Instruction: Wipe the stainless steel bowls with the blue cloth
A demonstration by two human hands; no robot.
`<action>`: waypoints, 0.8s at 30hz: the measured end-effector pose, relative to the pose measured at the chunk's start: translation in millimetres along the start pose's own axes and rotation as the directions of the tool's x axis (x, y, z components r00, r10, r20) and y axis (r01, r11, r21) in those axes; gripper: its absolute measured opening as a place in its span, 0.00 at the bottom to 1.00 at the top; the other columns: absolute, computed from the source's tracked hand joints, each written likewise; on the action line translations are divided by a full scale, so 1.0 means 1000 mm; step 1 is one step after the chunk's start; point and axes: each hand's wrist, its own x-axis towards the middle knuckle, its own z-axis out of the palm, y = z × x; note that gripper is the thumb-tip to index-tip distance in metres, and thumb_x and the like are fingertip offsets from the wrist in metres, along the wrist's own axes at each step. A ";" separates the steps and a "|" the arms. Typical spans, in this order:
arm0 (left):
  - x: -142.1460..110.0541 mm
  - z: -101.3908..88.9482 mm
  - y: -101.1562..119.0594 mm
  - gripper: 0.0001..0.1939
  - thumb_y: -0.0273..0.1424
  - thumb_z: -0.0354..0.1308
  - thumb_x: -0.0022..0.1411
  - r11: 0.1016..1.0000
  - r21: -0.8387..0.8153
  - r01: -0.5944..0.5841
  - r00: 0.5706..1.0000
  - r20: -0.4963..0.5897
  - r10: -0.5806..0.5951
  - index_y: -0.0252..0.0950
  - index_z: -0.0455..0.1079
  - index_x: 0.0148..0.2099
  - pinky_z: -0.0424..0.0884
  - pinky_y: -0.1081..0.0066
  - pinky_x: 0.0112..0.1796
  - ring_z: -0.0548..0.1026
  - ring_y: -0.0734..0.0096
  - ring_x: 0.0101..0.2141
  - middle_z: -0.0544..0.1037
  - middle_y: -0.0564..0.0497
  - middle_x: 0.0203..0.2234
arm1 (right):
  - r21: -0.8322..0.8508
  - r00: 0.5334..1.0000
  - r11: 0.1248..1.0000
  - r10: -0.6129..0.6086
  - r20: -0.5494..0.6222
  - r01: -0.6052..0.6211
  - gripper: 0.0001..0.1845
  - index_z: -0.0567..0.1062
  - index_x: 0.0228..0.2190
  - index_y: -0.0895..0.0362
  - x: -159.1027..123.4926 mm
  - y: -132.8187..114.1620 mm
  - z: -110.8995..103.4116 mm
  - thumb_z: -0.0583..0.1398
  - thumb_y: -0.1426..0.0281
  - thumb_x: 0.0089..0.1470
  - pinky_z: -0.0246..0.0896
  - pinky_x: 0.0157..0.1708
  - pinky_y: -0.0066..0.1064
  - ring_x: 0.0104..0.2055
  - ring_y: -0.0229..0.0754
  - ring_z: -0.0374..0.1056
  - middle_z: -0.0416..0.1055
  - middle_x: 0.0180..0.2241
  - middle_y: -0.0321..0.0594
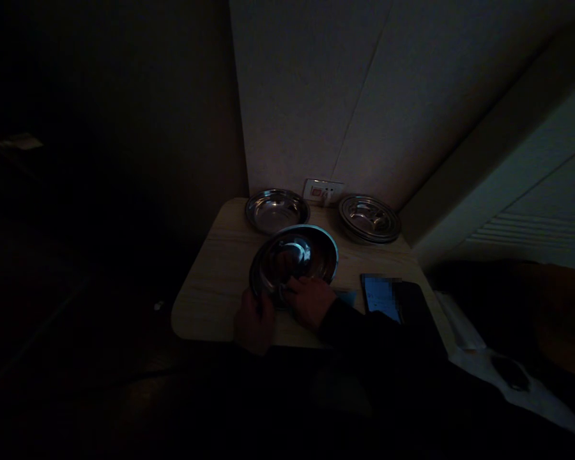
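A shiny metal bowl (294, 246) is tilted toward me over the near middle of the small wooden table. My left hand (255, 322) grips its near left rim, with the fingers curled around the edge. Bent fingers of my right hand (311, 301) press against the inside of the bowl near its lower edge. Whatever lies under those fingers is too dark to make out. Beside my right wrist, a bluish flat piece (345, 296) shows on the table, partly covered by the sleeve.
A wide metal dish (276, 212) sits at the back left of the table (211, 275). Several stacked metal dishes (370, 218) stand at the back right, near a wall socket (322, 190) with a plug. A lit phone (382, 297) lies at the right. The room is very dark.
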 end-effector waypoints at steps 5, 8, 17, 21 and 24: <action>0.000 0.001 0.000 0.09 0.32 0.49 0.58 0.999 -0.023 -0.039 0.999 0.037 0.040 0.34 0.66 0.38 0.59 0.77 0.21 0.70 0.73 0.21 0.72 0.52 0.19 | -0.036 0.998 0.998 0.050 0.033 -0.049 0.12 0.72 0.37 0.56 -0.006 0.002 -0.001 0.50 0.72 0.56 0.56 0.37 0.35 0.41 0.43 0.62 0.68 0.40 0.44; 0.001 0.000 -0.003 0.09 0.32 0.49 0.57 0.998 -0.012 -0.057 0.998 0.022 0.058 0.34 0.66 0.38 0.59 0.77 0.21 0.70 0.73 0.21 0.72 0.51 0.20 | 0.040 0.999 0.999 0.033 -0.017 -0.032 0.13 0.70 0.40 0.55 0.001 -0.009 -0.001 0.49 0.69 0.57 0.57 0.35 0.32 0.40 0.41 0.62 0.67 0.40 0.43; -0.001 0.002 0.002 0.09 0.32 0.49 0.57 0.999 0.000 -0.033 0.999 0.012 0.033 0.35 0.66 0.38 0.60 0.76 0.23 0.72 0.72 0.23 0.74 0.50 0.21 | -0.052 0.993 0.994 0.100 0.059 -0.097 0.12 0.72 0.35 0.58 -0.012 0.007 -0.003 0.50 0.72 0.55 0.58 0.36 0.37 0.41 0.45 0.63 0.67 0.39 0.47; 0.002 0.000 0.000 0.08 0.33 0.48 0.57 1.000 -0.001 -0.001 1.000 0.026 0.001 0.35 0.65 0.37 0.59 0.76 0.21 0.71 0.72 0.22 0.73 0.51 0.20 | 0.055 0.999 0.998 0.037 -0.011 -0.037 0.13 0.70 0.39 0.56 -0.002 -0.012 0.000 0.49 0.68 0.56 0.59 0.32 0.33 0.38 0.42 0.64 0.66 0.39 0.44; 0.002 0.000 0.000 0.09 0.33 0.47 0.58 1.000 -0.002 0.023 0.999 0.028 -0.023 0.35 0.64 0.38 0.59 0.76 0.22 0.71 0.73 0.22 0.73 0.51 0.20 | 0.007 0.999 0.999 0.046 -0.007 -0.046 0.13 0.70 0.40 0.56 -0.008 -0.001 0.000 0.49 0.69 0.56 0.59 0.34 0.35 0.38 0.44 0.64 0.66 0.40 0.43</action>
